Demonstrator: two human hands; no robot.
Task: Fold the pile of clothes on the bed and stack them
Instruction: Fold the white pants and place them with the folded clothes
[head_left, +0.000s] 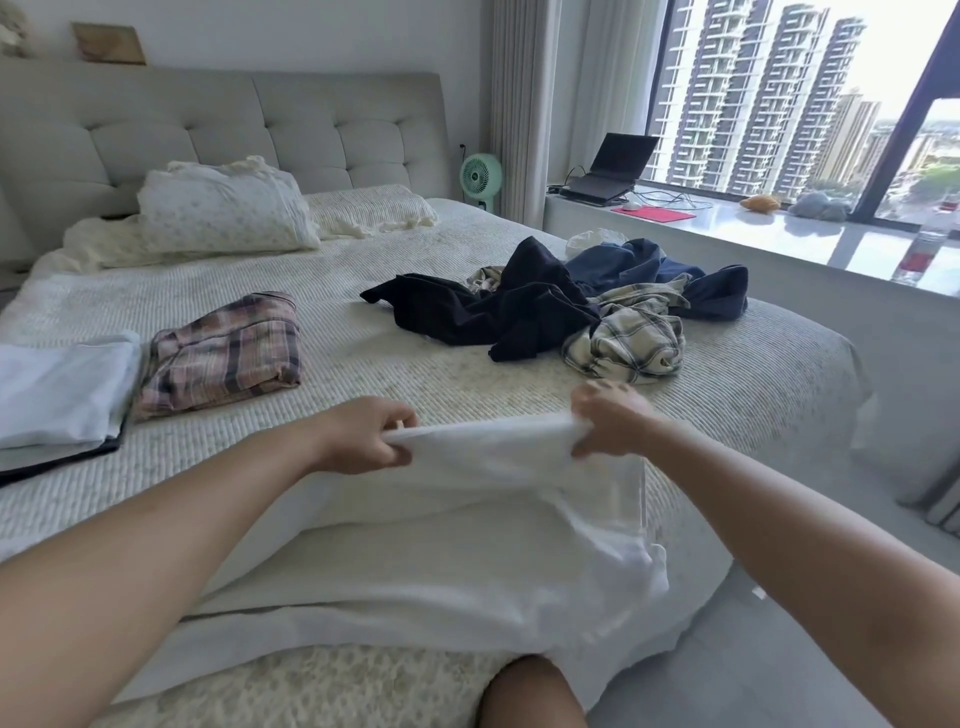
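White garment (467, 519) near edge of bed (363, 374), mid-fold: left hand (358, 436) and right hand (608, 421) each pinch far edge, lifted. Next likely: lay fold flat, square edges. Unfolded pile (571, 306) far right; folded plaid piece (223, 353) left.

Daylight from a tall dark-framed window (779, 93) falls across a grey tufted headboard (234, 130), pale curtain (524, 104) and glossy sill (727, 228).

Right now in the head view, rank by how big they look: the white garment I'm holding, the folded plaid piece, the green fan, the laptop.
1. white garment, though nearness to the camera inflates it
2. folded plaid piece
3. laptop
4. green fan
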